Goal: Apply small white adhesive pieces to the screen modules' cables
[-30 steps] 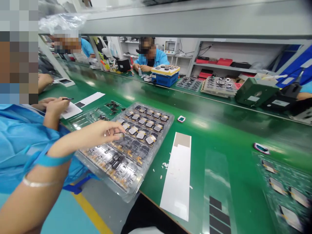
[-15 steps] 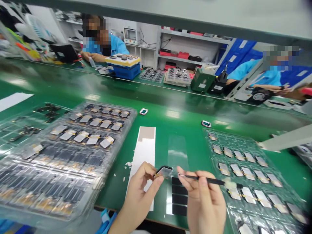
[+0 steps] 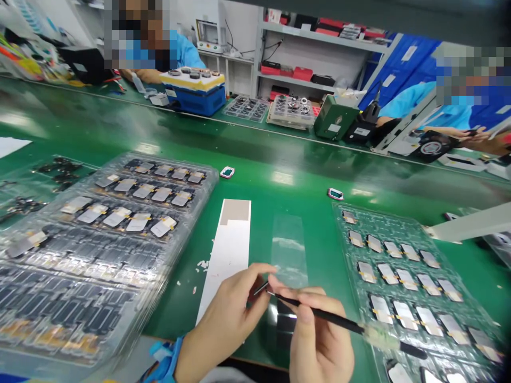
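Note:
My left hand (image 3: pixel 229 314) pinches a small flat screen part (image 3: pixel 261 289) between thumb and fingers. It is turned nearly edge-on, and much of it is hidden. My right hand (image 3: pixel 321 332) grips a thin black pen-like tool (image 3: pixel 337 320) with a pale wrapped section near its rear end. The tool's tip is right beside the screen part; whether they touch I cannot tell. Under the hands lies a clear film strip (image 3: pixel 288 244) with black rectangles (image 3: pixel 285 321), partly covered. A white card strip (image 3: pixel 223 266) with a grey-beige end lies behind my left hand.
At left, a stack of clear trays (image 3: pixel 159 250) holds several screen parts. Another clear tray (image 3: pixel 399 287) with such parts is at right. Two small framed pieces (image 3: pixel 227 172) lie farther back. White scraps (image 3: pixel 203 264) litter the mat. Two people sit opposite, beyond a blue box (image 3: pixel 195 98).
My right hand and the tool have moved left to the screen part. The screen part has tilted from face-up to nearly edge-on. The camera view has shifted slightly.

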Motion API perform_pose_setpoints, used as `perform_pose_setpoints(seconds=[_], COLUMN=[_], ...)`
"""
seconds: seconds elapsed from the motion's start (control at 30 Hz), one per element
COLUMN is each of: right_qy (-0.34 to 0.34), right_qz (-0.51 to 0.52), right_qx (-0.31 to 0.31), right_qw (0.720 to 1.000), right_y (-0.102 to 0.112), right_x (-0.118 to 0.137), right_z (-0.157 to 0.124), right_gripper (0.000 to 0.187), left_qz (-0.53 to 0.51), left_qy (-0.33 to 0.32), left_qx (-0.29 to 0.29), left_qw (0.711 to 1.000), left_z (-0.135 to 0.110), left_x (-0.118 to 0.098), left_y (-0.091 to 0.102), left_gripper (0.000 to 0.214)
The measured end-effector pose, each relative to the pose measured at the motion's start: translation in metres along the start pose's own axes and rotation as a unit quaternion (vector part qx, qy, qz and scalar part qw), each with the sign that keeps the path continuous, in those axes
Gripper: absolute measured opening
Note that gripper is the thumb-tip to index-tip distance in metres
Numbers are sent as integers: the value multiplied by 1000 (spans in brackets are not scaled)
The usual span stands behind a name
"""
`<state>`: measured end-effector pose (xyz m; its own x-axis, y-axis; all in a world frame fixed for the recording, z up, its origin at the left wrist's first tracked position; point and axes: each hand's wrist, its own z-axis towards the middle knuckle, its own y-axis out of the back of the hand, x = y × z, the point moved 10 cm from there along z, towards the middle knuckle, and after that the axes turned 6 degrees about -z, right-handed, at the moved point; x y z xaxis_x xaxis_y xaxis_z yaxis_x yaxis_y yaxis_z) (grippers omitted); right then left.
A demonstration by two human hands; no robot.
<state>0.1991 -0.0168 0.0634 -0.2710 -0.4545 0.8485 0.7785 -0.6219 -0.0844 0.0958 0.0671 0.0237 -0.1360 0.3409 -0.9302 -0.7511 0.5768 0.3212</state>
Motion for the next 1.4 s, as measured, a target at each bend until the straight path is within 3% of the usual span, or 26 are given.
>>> perform_pose_setpoints(seconds=[0.23,0.4,0.6,0.83,0.97,1.4], right_qy=[-35,-75,-118,-48,-15,19], right_qz=[-14,36,91,39,26,-26], right_qx=[9,30,16,-31,-27,-45], right_qw=[999,996,989,998,999,998], right_y=[6,7,7,0,-10,-15], right_x=[-15,-30,-39,-24,-17,-5], right_z=[1,2,2,-2,-2,0], right_gripper=[16,10,6,19,23,16], left_qz=[-12,4,13,12,15,15], left_qy=[0,19,32,45,58,51], left_qx=[5,0,9,9,11,26], left_qw=[1000,1000,999,999,998,998], left_z=[3,1,0,1,-1,-6], left_x=[1,7,8,10,13,15], left_y=[0,0,-1,0,1,-1], left_gripper=[32,36,38,40,44,50])
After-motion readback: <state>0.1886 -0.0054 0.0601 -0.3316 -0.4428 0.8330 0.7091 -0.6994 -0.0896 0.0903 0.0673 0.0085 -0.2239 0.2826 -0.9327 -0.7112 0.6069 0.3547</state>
